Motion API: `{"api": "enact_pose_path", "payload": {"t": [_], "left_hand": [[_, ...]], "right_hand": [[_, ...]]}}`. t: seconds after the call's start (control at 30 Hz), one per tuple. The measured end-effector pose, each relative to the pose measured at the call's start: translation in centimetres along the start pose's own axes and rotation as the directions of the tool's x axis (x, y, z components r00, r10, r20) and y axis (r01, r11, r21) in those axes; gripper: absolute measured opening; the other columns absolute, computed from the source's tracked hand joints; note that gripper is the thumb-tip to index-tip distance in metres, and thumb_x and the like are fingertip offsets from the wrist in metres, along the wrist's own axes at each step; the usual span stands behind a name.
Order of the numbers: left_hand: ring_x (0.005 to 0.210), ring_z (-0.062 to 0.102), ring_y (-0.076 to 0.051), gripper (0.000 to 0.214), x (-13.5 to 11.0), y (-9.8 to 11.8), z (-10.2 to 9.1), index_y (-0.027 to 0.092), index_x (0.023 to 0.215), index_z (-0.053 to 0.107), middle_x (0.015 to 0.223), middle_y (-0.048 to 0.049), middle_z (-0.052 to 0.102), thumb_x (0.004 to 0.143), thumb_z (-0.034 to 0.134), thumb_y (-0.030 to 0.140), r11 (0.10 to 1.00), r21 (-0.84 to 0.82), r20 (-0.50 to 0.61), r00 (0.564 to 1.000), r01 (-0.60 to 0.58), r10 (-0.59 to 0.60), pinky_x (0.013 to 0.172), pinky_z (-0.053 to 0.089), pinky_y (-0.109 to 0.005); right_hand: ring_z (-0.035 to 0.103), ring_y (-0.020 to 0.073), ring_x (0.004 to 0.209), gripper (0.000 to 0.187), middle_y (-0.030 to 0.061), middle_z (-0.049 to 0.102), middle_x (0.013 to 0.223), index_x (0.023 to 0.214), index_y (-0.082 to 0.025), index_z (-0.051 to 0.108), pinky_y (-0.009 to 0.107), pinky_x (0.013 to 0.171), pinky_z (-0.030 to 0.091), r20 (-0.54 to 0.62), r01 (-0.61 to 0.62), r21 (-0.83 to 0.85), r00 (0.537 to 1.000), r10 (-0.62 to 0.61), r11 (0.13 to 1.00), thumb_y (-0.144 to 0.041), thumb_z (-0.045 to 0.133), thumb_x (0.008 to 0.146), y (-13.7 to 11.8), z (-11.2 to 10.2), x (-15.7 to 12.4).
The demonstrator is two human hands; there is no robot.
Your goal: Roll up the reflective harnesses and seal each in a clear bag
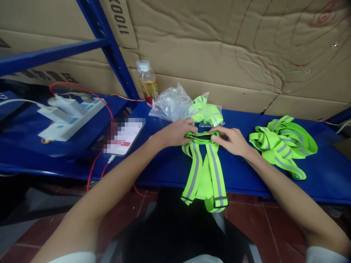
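A neon-yellow reflective strap vest [204,171] with grey stripes lies on the blue shelf [246,171], and its loose ends hang over the front edge. My left hand [177,132] pinches the folded top of the vest from the left. From the right, my right hand [231,140] grips the same folded top. Both hands rest on the shelf surface.
A pile of more neon vests [283,144] lies to the right. Behind the hands are clear plastic bags [174,104], one bagged vest [208,113] and a bottle [148,82]. To the left sit a phone [123,137], a white power strip [70,117] and red cables. Cardboard backs the shelf.
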State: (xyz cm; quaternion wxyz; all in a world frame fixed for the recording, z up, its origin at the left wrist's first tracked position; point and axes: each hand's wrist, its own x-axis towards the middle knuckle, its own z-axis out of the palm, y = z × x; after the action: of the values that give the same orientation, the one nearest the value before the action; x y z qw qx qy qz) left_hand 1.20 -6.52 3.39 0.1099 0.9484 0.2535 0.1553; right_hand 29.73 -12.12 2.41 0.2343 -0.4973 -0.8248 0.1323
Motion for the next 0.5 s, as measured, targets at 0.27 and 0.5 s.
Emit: {"api": "enact_pose_path", "payload": {"t": [0.27, 0.5], "left_hand": [[0.085, 0.064, -0.016, 0.029, -0.4, -0.2, -0.8, 0.023, 0.105, 0.082, 0.109, -0.0046, 0.065, 0.081, 0.090, 0.037, 0.995, -0.099, 0.069, 0.997, -0.017, 0.024, 0.079, 0.049, -0.029], [0.086, 0.065, -0.016, 0.021, 0.0, -0.2, 0.5, 0.021, 0.100, 0.077, 0.110, -0.0052, 0.063, 0.085, 0.069, 0.008, 1.000, -0.030, -0.066, 0.998, -0.002, 0.000, 0.078, 0.049, -0.029]], "right_hand": [[0.068, 0.0194, 0.064, 0.045, 0.0003, 0.075, 0.073, 0.089, -0.025, 0.077, 0.033, 0.063, 0.047, 0.010, -0.029, 0.099, 1.000, 0.028, 0.995, -0.070, 0.079, 0.086, 0.9, -0.2, -0.2], [0.067, 0.0207, 0.063, 0.048, 0.0004, 0.072, 0.070, 0.088, -0.026, 0.074, 0.034, 0.063, 0.045, -0.048, -0.017, -0.011, 0.999, 0.017, 1.000, -0.073, 0.079, 0.085, 0.3, -0.1, -0.4]]}}
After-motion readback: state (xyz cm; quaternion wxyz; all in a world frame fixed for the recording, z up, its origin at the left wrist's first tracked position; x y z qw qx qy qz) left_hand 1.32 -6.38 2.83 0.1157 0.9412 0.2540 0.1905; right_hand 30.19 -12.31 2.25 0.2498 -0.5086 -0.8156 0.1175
